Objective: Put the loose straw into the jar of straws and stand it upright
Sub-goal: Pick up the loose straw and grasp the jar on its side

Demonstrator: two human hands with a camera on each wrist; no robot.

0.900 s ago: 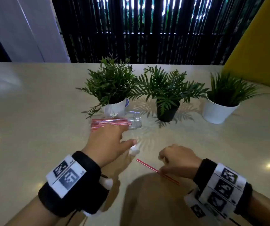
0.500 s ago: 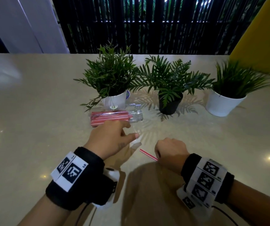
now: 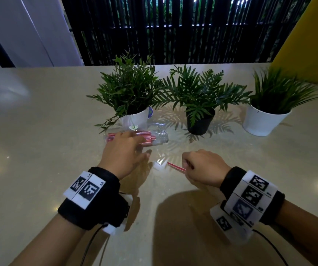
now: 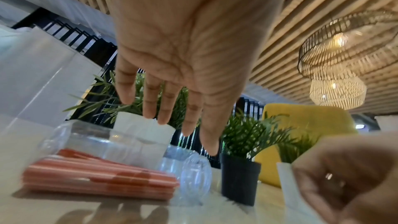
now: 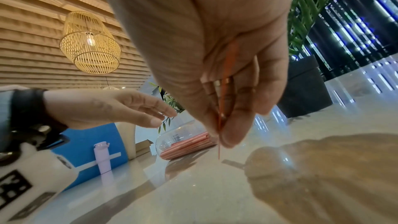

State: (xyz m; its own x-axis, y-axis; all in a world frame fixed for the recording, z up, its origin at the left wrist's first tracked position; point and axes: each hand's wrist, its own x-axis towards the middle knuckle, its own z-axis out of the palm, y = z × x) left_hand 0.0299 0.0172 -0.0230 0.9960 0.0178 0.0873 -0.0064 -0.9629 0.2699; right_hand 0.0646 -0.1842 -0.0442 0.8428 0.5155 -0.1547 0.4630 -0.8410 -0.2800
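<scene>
From the head view we see the jar point(image 3: 154, 135) lying on its side on the table point(image 3: 39, 150), just in front of the white plant pot point(image 3: 135, 119), mouth to the right, red straws point(image 3: 144, 136) packed inside. The left hand point(image 3: 123, 154) covers the jar's left part, and from here we cannot tell whether it touches. The left wrist view settles that: fingers point(image 4: 168, 108) straight and spread, hovering above the glass, nothing held. The right hand point(image 3: 204, 167) sits near the jar's mouth, with a short red length of the loose straw point(image 3: 176, 167) poking out to its left. Only the right wrist view shows the grip: thumb and fingertips point(image 5: 234, 132) pinch the straw, which runs up along the palm. Its lower end looks just clear of the tabletop, though the blur leaves that uncertain.
</scene>
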